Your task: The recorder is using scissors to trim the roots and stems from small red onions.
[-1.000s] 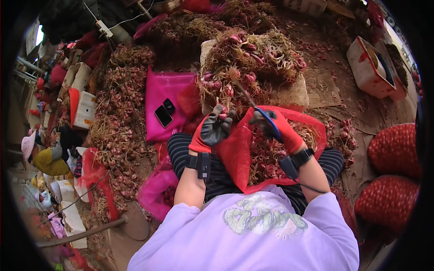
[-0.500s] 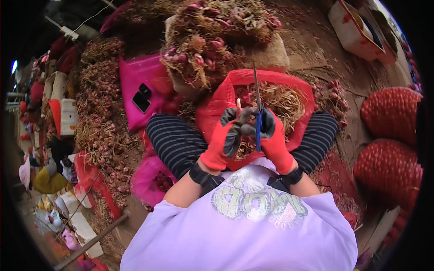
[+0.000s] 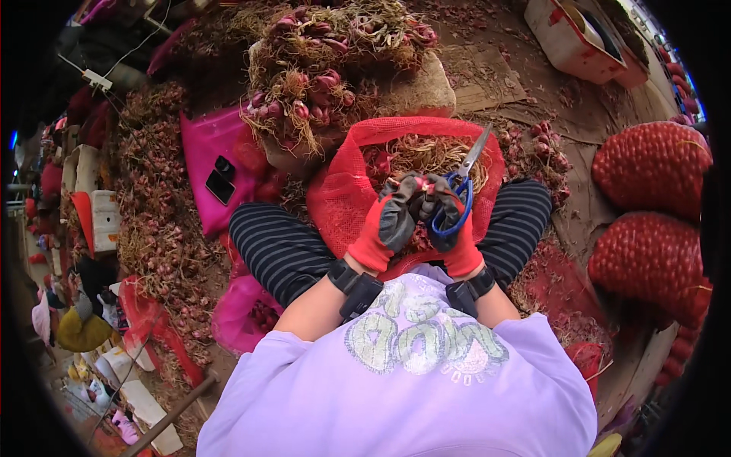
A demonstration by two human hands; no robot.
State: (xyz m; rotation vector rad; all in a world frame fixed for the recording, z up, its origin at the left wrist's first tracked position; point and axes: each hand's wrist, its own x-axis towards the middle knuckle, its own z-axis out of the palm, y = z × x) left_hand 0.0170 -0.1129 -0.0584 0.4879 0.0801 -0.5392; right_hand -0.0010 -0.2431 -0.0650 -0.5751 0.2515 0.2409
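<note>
My left hand [image 3: 386, 227], in a red glove with dark grey palm and fingers, pinches a small shallot [image 3: 424, 185] whose pale and pink skin shows between the fingertips. My right hand [image 3: 461, 257], gloved alike, holds blue-handled scissors [image 3: 478, 146], their blades pointing up and to the right. Its fingertips meet those of the left hand at the shallot. Below both hands a red mesh bag [image 3: 327, 207] lies wide between my knees, with shallots and dry, straw-coloured trimmings [image 3: 426, 152] inside.
Bunched shallots [image 3: 308, 95] are heaped on a block ahead. A pink plastic sheet [image 3: 204, 156] bears a phone [image 3: 220, 186]. More shallots [image 3: 164, 206] cover the floor at left. Full red mesh sacks [image 3: 647, 259] stand at right; a white foam box [image 3: 571, 42] lies far right.
The scissors have swung from nearly upright and edge-on to leaning right, with their handle loops now visible. My hands still meet at the fingertips. The whole view has shifted slightly.
</note>
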